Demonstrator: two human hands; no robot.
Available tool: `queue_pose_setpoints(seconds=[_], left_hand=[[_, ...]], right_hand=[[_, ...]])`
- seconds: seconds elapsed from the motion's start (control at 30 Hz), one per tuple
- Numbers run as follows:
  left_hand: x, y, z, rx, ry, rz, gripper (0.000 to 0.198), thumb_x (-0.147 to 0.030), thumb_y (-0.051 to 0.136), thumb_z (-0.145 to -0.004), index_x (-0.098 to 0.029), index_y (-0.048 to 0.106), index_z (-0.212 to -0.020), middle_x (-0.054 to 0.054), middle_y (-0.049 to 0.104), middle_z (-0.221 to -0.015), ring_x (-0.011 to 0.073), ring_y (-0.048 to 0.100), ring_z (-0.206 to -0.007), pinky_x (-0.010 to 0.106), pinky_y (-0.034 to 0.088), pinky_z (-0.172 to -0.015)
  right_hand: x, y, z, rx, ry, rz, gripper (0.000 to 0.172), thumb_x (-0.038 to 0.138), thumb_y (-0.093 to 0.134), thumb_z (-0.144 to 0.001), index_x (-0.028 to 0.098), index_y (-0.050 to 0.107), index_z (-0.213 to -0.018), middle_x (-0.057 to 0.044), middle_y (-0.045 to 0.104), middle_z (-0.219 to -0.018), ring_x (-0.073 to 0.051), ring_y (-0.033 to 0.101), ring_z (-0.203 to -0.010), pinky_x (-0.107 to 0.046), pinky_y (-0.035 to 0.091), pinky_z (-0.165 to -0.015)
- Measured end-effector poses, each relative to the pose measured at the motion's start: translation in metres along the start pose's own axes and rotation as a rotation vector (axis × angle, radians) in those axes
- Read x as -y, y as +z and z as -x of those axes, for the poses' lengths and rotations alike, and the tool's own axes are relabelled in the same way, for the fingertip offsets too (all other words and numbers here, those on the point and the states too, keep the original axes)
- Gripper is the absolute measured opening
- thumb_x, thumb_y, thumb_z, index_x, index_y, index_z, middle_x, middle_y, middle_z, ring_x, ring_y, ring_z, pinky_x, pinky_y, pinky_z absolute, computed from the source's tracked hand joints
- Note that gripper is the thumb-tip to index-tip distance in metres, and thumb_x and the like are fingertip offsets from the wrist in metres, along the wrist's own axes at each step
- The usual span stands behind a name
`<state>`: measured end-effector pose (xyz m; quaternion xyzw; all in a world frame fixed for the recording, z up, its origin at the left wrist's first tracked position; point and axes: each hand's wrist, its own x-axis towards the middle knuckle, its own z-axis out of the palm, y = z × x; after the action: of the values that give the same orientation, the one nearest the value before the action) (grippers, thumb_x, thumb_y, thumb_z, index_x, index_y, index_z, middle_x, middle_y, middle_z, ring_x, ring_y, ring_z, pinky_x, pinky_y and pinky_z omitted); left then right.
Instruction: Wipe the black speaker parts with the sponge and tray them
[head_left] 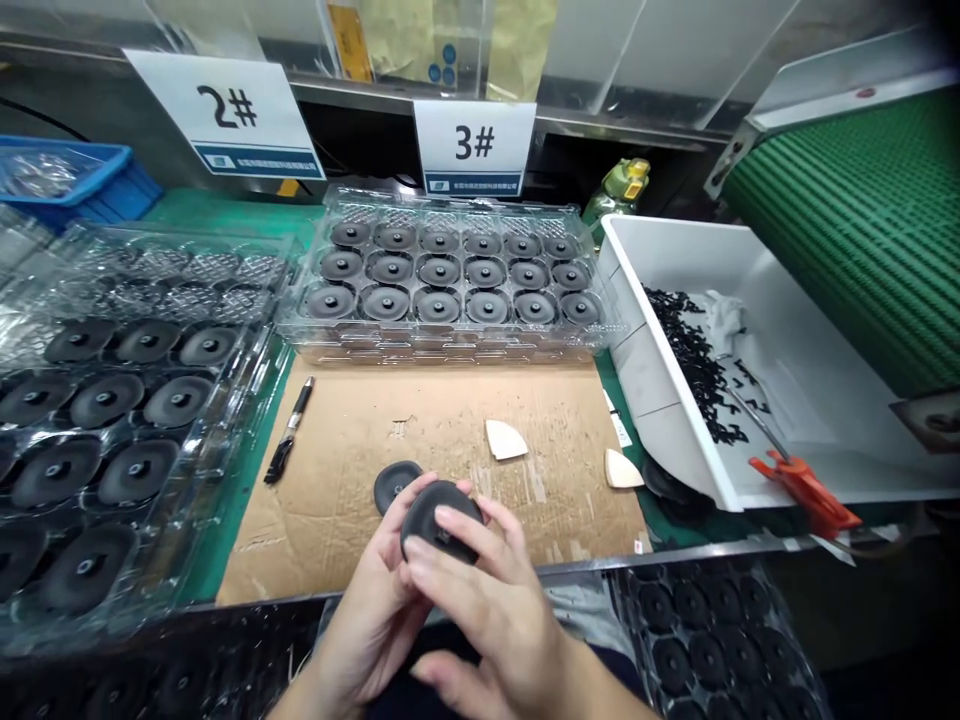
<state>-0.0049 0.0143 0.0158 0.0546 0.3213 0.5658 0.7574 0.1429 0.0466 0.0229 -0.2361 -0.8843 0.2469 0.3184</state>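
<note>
A black round disc (431, 515) with a small raised centre is held tilted above the front of a cardboard sheet. My left hand (382, 590) grips it from the left and below, fingers closed around its edge. My right hand (487, 580) lies over the right side of the same disc, fingertips on its face and edge, thumb held apart lower down. Just behind, a second black disc (393, 484) rests on the cardboard (337, 540). Two cream wedge-shaped pads (506, 440) lie to the right.
A clear tray (450, 335) of black discs stands at the back, another tray (225, 400) at left. A pen (290, 430) lies on the cardboard. At right are a white bin (667, 440) with small black parts, an orange-handled tool (806, 490) and a green conveyor belt (862, 230).
</note>
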Motion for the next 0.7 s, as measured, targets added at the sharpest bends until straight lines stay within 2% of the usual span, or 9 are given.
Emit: queue_pose_setpoints(seconds=[0.07, 0.17, 0.23, 0.3, 0.43, 0.57, 0.7], left_hand=[[-0.002, -0.001, 0.0, -0.014, 0.02, -0.016, 0.053, -0.032, 0.073, -0.063, -0.033, 0.056, -0.113, 0.002, 0.06, -0.121, 0.0224, 0.058, -0.107, 0.027, 0.049, -0.088], [-0.005, -0.001, -0.001, -0.026, 0.039, -0.026, 0.06, -0.035, 0.075, -0.059, -0.033, 0.054, -0.116, 0.004, 0.056, -0.126, 0.0266, 0.057, -0.108, 0.031, 0.049, -0.088], [-0.006, 0.0, -0.001, -0.05, 0.034, -0.029, 0.06, -0.037, 0.074, -0.06, -0.034, 0.054, -0.116, 0.004, 0.055, -0.126, 0.0271, 0.057, -0.108, 0.032, 0.047, -0.091], [-0.006, 0.003, 0.0, -0.076, 0.022, -0.04, 0.061, -0.038, 0.074, -0.06, -0.034, 0.053, -0.117, 0.004, 0.055, -0.127, 0.0274, 0.056, -0.109, 0.032, 0.045, -0.093], [-0.005, 0.008, 0.004, -0.091, 0.004, -0.057, 0.059, -0.037, 0.073, -0.062, -0.033, 0.053, -0.117, 0.006, 0.054, -0.128, 0.0284, 0.056, -0.109, 0.033, 0.046, -0.091], [-0.004, 0.007, 0.006, -0.096, 0.006, -0.026, 0.054, -0.034, 0.069, -0.069, -0.03, 0.05, -0.12, 0.008, 0.054, -0.128, 0.0286, 0.055, -0.111, 0.033, 0.046, -0.092], [-0.002, 0.003, 0.006, -0.092, 0.013, 0.026, 0.05, -0.032, 0.065, -0.073, -0.028, 0.049, -0.121, 0.011, 0.054, -0.127, 0.0287, 0.055, -0.111, 0.034, 0.047, -0.091]], right_hand=[[-0.001, 0.003, 0.012, -0.083, 0.033, -0.03, 0.049, 0.023, 0.047, -0.084, 0.02, 0.035, -0.131, -0.002, 0.063, -0.114, -0.024, 0.041, -0.123, -0.05, 0.025, -0.104], [-0.004, 0.001, 0.033, -0.256, 0.28, -0.116, 0.042, 0.008, 0.044, -0.081, 0.022, 0.046, -0.121, -0.004, 0.065, -0.104, -0.022, 0.05, -0.112, -0.046, 0.036, -0.096], [-0.011, -0.001, 0.041, -0.339, 0.489, -0.168, 0.036, 0.008, 0.041, -0.085, 0.022, 0.048, -0.117, -0.005, 0.062, -0.103, -0.02, 0.053, -0.104, -0.04, 0.044, -0.088], [-0.023, -0.002, 0.042, -0.334, 0.626, -0.08, 0.031, 0.014, 0.041, -0.088, 0.023, 0.049, -0.116, -0.006, 0.059, -0.106, -0.019, 0.053, -0.102, -0.037, 0.046, -0.085], [-0.062, 0.002, 0.03, -0.224, 0.671, 0.239, 0.036, 0.023, 0.043, -0.088, 0.025, 0.048, -0.123, -0.008, 0.052, -0.12, -0.025, 0.044, -0.11, -0.045, 0.039, -0.093], [-0.103, 0.016, 0.017, -0.167, 0.693, 0.298, 0.04, 0.028, 0.056, -0.08, 0.021, 0.055, -0.119, -0.013, 0.051, -0.121, -0.033, 0.043, -0.104, -0.055, 0.035, -0.09], [-0.125, 0.022, 0.01, -0.189, 0.717, 0.281, 0.028, 0.024, 0.05, -0.083, 0.014, 0.061, -0.106, -0.016, 0.054, -0.11, -0.031, 0.046, -0.099, -0.052, 0.037, -0.088]])
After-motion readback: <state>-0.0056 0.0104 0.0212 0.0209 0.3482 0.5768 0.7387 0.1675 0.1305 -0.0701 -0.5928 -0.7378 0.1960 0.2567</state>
